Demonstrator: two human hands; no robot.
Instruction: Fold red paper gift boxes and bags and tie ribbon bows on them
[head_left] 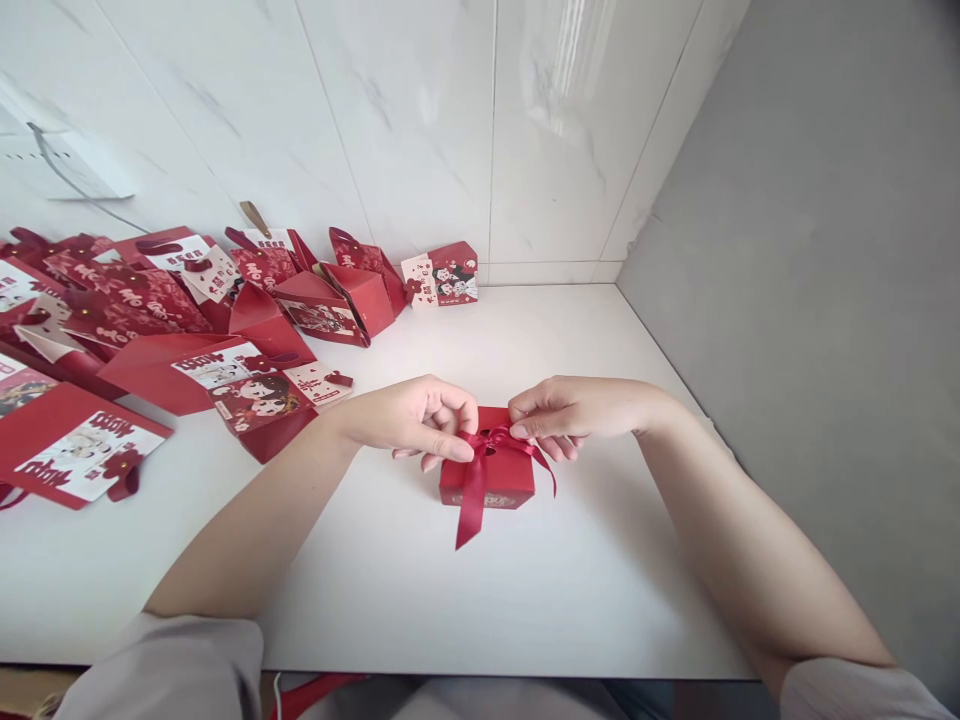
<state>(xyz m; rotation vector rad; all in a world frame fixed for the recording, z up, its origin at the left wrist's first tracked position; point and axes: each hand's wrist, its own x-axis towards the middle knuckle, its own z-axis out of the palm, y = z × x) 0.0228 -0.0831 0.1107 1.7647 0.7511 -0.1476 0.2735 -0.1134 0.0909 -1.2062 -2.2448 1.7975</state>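
Observation:
A small red gift box [495, 488] stands on the white table in front of me. Over its top runs a dark red ribbon [471, 500], tied in a bow, with one tail hanging down the front and another curling off to the right. My left hand [427, 420] pinches the bow's left side between thumb and fingers. On the opposite side, my right hand [555, 415] pinches the right part of the ribbon. Fingers of both hands partly cover the box's top.
Red folded gift boxes [142, 290] with printed cards lie piled at the left. One flat printed box [454, 275] leans near the tiled wall [420, 120]. A grey wall [810, 250] bounds the right side. A white socket panel [67, 170] with a cable is at upper left.

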